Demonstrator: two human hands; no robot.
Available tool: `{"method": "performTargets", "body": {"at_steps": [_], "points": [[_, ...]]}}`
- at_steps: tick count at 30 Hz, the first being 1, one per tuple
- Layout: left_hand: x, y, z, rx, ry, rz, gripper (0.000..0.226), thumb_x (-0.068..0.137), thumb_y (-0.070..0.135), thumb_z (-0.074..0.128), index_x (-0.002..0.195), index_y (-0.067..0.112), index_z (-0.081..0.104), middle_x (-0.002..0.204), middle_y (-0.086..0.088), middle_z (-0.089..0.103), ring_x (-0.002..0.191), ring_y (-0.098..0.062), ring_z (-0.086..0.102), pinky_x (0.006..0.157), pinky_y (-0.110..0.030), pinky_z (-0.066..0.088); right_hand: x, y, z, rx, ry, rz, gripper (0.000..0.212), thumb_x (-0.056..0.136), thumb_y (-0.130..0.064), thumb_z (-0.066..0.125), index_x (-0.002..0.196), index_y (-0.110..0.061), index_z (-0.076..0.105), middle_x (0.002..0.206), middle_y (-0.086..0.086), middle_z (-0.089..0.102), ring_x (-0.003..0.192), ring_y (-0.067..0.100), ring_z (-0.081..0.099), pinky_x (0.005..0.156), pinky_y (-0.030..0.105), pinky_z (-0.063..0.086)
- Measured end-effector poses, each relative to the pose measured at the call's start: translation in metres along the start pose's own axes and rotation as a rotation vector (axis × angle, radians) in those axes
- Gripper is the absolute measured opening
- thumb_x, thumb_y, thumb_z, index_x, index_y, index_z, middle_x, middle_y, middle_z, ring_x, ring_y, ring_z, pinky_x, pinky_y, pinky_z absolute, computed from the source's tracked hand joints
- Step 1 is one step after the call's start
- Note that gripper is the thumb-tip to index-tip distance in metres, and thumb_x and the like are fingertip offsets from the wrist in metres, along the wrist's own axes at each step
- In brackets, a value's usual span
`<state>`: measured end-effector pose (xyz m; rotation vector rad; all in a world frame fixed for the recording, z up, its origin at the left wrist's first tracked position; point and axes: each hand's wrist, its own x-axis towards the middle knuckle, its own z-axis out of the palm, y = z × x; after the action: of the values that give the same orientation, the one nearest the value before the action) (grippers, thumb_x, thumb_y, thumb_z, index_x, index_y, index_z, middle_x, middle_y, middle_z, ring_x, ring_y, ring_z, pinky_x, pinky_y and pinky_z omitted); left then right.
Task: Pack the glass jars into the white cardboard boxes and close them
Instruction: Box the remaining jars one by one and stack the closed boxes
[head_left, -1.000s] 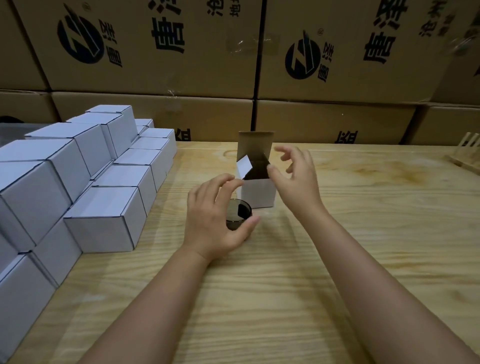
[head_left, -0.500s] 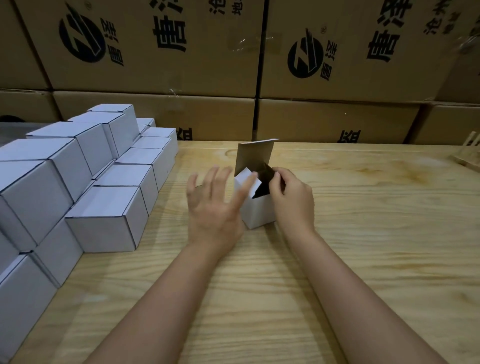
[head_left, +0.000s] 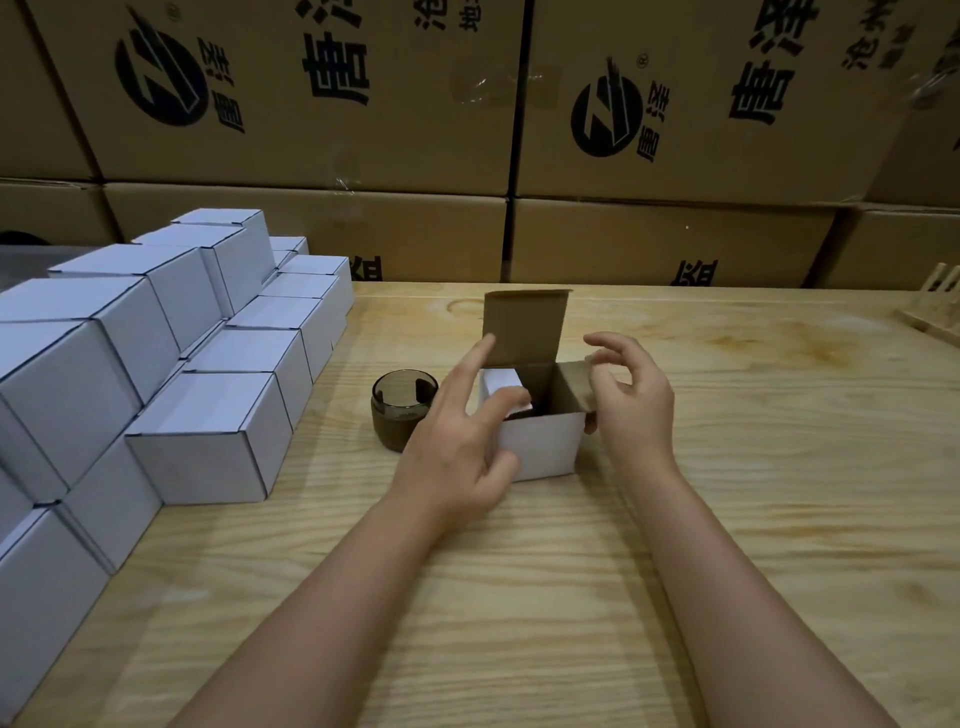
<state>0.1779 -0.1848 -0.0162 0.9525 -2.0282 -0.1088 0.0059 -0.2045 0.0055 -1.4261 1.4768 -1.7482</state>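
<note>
Stacks of closed white boxes occupy the left of the wooden table. Just right of them stands the glass jar, upright, mouth open, not yet packed and untouched by either hand.

The left hand is next, fingers spread and mostly straight. One finger rests on the left side flap of the open white box and the forefinger points up by the raised lid flap. It grips nothing.

The box stands upright, interior exposed. The right hand has its fingers loosely curled at the right side flap; whether they pinch it cannot be determined.

Brown printed cartons line the rear.

Risks, as judged:
- The left side flap leans over the opening and would obstruct the jar unless folded clear.
- The empty box is light, so uneven pressure on the flaps could slide or tip it.
- The jar sits close to the left hand, and a careless sweep could knock it over.
</note>
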Motion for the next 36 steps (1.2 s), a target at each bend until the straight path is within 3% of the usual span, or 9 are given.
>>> {"method": "performTargets", "body": {"at_steps": [6,10,17,22,25,29,31,33,36], "points": [[0.002,0.001,0.005,-0.014,0.044,0.005,0.031,0.094,0.038,0.041,0.124,0.040,0.047,0.160,-0.008,0.011,0.142,-0.021,0.030,0.079,-0.042,0.056,0.002,0.004,-0.002,0.019,-0.185,-0.021,0.049,0.084,0.010,0.040,0.097,-0.030,0.065,0.102,-0.006,0.066,0.078,0.017,0.058,0.054,0.023,0.043],[0.002,0.003,0.006,-0.080,0.063,-0.080,0.025,0.092,0.042,0.037,0.115,0.037,0.045,0.162,-0.001,0.007,0.143,-0.011,0.024,0.091,-0.040,0.050,0.004,0.008,-0.001,-0.004,-0.229,-0.014,0.050,0.087,0.007,0.040,0.103,-0.033,0.065,0.104,-0.007,0.063,0.098,0.018,0.059,0.072,0.034,0.050],[-0.001,0.001,0.011,-0.279,0.121,-0.408,0.042,0.083,0.043,0.067,0.092,0.038,0.026,0.156,0.003,0.026,0.129,-0.004,0.035,0.080,0.007,0.026,0.010,0.012,-0.006,-0.012,-0.368,0.013,0.069,0.085,0.011,0.035,0.119,-0.046,0.056,0.105,-0.012,0.051,0.101,0.002,0.050,0.089,0.029,0.047],[0.001,-0.002,0.012,-0.377,0.113,-0.566,0.045,0.077,0.045,0.073,0.086,0.032,0.031,0.114,0.015,0.048,0.096,-0.002,0.047,0.066,-0.003,0.034,0.015,0.011,-0.006,-0.109,-0.447,0.057,0.055,0.090,0.006,0.032,0.132,-0.024,0.053,0.117,-0.008,0.048,0.117,0.010,0.045,0.105,0.040,0.041],[0.001,-0.001,0.013,-0.420,0.047,-0.564,0.045,0.080,0.042,0.073,0.086,0.033,0.029,0.085,0.010,0.040,0.074,-0.008,0.041,0.059,-0.013,0.036,0.018,0.005,-0.008,-0.231,-0.506,0.057,0.052,0.093,0.001,0.033,0.134,-0.025,0.050,0.118,-0.005,0.045,0.122,0.017,0.039,0.106,0.039,0.037],[0.003,-0.002,0.010,-0.503,-0.034,-0.554,0.046,0.081,0.039,0.072,0.087,0.034,0.027,0.087,0.007,0.039,0.073,-0.009,0.040,0.060,-0.013,0.037,0.024,-0.018,-0.013,-0.603,-0.570,-0.017,0.051,0.092,-0.005,0.038,0.138,-0.026,0.047,0.128,-0.006,0.034,0.130,0.017,0.025,0.107,0.028,0.022],[0.004,-0.004,0.010,-0.494,-0.049,-0.540,0.046,0.081,0.038,0.073,0.089,0.033,0.029,0.084,0.008,0.038,0.067,-0.004,0.039,0.056,-0.009,0.036,0.020,-0.038,-0.005,-0.801,-0.439,-0.253,0.047,0.089,-0.007,0.045,0.133,-0.022,0.052,0.134,-0.001,0.038,0.129,0.020,0.026,0.107,0.031,0.024],[0.005,-0.005,0.010,-0.547,-0.052,-0.504,0.045,0.080,0.030,0.076,0.096,0.030,0.033,0.082,0.009,0.043,0.059,0.002,0.042,0.053,-0.009,0.035,0.008,-0.061,0.016,-0.683,-0.341,-0.475,0.042,0.087,-0.009,0.050,0.126,-0.020,0.058,0.128,0.001,0.049,0.123,0.021,0.036,0.102,0.030,0.030],[0.008,-0.009,0.014,-0.509,-0.041,-0.472,0.032,0.082,0.009,0.072,0.103,0.020,0.051,0.082,0.010,0.053,0.066,0.010,0.052,0.058,-0.008,0.037,-0.004,-0.083,0.062,-0.652,-0.720,-0.471,0.049,0.087,-0.018,0.053,0.135,-0.029,0.049,0.132,-0.003,0.050,0.127,0.018,0.036,0.102,0.039,0.037]]}}
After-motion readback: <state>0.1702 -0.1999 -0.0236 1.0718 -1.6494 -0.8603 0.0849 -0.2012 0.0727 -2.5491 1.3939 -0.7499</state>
